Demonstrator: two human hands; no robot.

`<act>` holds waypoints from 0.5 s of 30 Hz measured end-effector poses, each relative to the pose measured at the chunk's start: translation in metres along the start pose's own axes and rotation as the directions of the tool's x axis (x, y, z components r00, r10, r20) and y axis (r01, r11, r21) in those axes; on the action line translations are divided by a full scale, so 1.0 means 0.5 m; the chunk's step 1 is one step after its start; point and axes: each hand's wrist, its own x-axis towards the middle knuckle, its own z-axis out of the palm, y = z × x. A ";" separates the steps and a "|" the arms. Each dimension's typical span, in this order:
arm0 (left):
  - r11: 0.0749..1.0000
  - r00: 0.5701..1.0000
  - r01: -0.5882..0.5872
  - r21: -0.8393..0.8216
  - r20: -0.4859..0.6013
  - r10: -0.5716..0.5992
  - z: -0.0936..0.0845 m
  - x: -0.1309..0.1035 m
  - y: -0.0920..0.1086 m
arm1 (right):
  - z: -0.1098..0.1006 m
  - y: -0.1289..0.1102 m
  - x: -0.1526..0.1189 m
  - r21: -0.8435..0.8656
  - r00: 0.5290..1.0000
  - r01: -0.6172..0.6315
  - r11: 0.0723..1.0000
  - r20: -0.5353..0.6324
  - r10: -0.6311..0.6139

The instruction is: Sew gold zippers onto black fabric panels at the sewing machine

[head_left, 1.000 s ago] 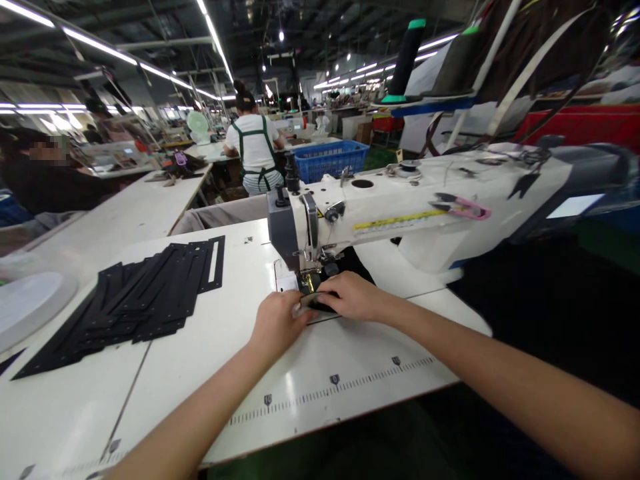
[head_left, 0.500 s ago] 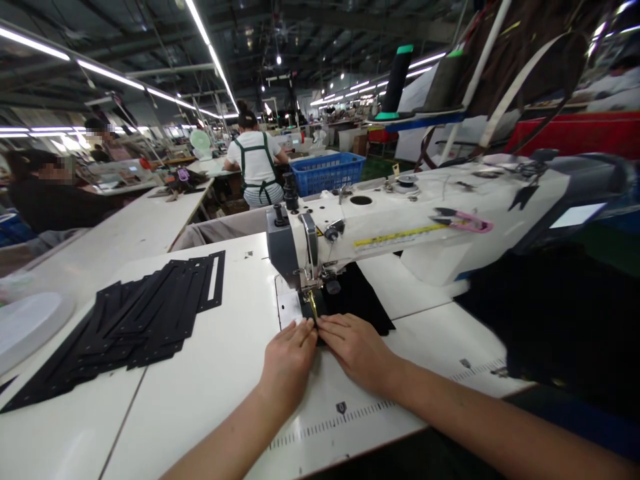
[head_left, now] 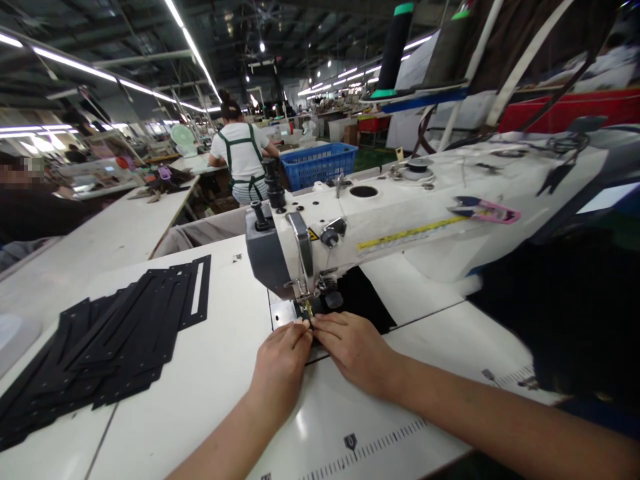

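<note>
A white and grey sewing machine (head_left: 400,207) stands on the white table, a black fabric piece (head_left: 367,300) lying under its needle area. A narrow strip with yellow-gold parts (head_left: 309,309) runs under the presser foot. My left hand (head_left: 283,363) presses its bunched fingertips on the near edge of the work, just left of the strip. From the right, my right hand (head_left: 353,350) lays its closed fingers on the black fabric, its fingertips almost meeting the left ones. The fabric's near edge is partly hidden by both hands.
Black flat frame-like pieces (head_left: 135,327) lie in a loose pile on the left. Pink-handled snips (head_left: 487,210) rest on the machine arm. Behind are a blue basket (head_left: 320,167) and a person (head_left: 239,153) facing away. Dark fabric (head_left: 575,307) lies at the right.
The camera view has come closer and turned slightly, so the machine looks larger and the pile sits further left. Both hands stay at the presser foot, and less of the strip shows before it.
</note>
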 end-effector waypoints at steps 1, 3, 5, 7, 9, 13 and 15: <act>1.000 1.000 0.002 -0.002 0.003 -0.002 0.002 0.002 -0.003 | 0.002 0.003 0.002 0.005 1.000 0.002 1.000 -0.004 -0.002; 1.000 1.000 0.002 -0.001 0.000 -0.002 0.005 0.006 -0.007 | 0.007 0.008 0.006 0.010 1.000 0.004 1.000 -0.019 -0.004; 1.000 1.000 0.007 0.000 -0.007 -0.007 0.009 0.009 -0.012 | 0.012 0.013 0.010 0.018 1.000 -0.002 1.000 -0.025 0.003; 1.000 1.000 0.013 -0.008 -0.006 -0.013 0.012 0.011 -0.017 | 0.016 0.017 0.013 0.028 1.000 -0.014 1.000 -0.021 0.015; 1.000 1.000 0.016 -0.021 -0.006 -0.016 0.013 0.013 -0.022 | 0.018 0.020 0.016 0.037 1.000 -0.028 0.999 -0.011 0.028; 0.998 0.999 0.039 -0.042 0.025 -0.038 0.007 0.012 -0.025 | 0.011 0.015 0.014 0.055 0.999 -0.037 0.998 0.006 0.037; 0.997 0.996 0.075 -0.023 0.048 -0.074 0.000 0.005 -0.021 | 0.004 0.010 0.008 0.057 0.998 -0.055 0.997 0.011 0.055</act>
